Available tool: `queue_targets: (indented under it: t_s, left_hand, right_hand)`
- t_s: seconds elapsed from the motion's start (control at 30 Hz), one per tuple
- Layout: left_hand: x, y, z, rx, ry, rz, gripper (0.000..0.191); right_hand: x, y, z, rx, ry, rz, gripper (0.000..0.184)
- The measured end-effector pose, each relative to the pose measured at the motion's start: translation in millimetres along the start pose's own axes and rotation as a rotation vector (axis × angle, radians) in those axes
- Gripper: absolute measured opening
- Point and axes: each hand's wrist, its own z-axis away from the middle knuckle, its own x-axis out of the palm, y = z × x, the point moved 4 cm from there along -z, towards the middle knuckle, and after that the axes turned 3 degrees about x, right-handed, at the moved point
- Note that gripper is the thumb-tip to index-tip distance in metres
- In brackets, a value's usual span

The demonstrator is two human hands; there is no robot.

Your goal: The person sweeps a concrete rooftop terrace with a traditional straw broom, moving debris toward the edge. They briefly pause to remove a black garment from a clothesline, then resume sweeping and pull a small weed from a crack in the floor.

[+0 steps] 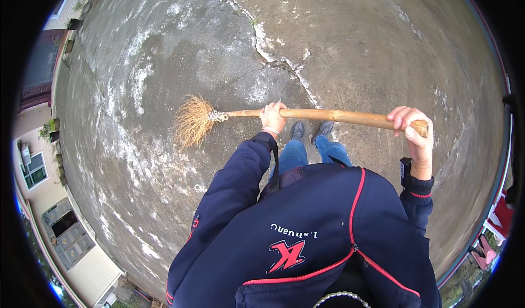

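A broom with a thick bamboo handle point(336, 115) lies across the view in front of my body. Its splayed twig head point(193, 121) is at the left, over the stained concrete, bound to the pole with pale cord point(217, 116). My left hand point(273, 117) is wrapped around the thinner part of the pole, not far from the binding. At the thick butt end on the right, my right hand point(412, 123) grips the pole, and the cut end sticks out past the palm. Whether the bristles touch the ground, I cannot tell.
Rough concrete point(369, 54) surrounds my feet, with a long jagged crack point(260, 41) ahead. My grey shoes point(298, 131) stand below the pole. Along the left rim are potted plants point(48, 129) and a building with a window point(35, 170) and a patterned door point(67, 234).
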Motion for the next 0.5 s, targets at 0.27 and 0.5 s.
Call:
queue_targets:
  t_s: [0.27,0.5]
  left_hand:
    - [61,331,-152,0.748,-0.217,0.21,0.01]
    - [68,518,-166,1.223,-0.492,-0.043,0.013]
  right_hand:
    - [-52,-115,149,-0.384,0.629,0.474,0.03]
    - [-100,-117,213,-0.725,0.981,0.392,0.043]
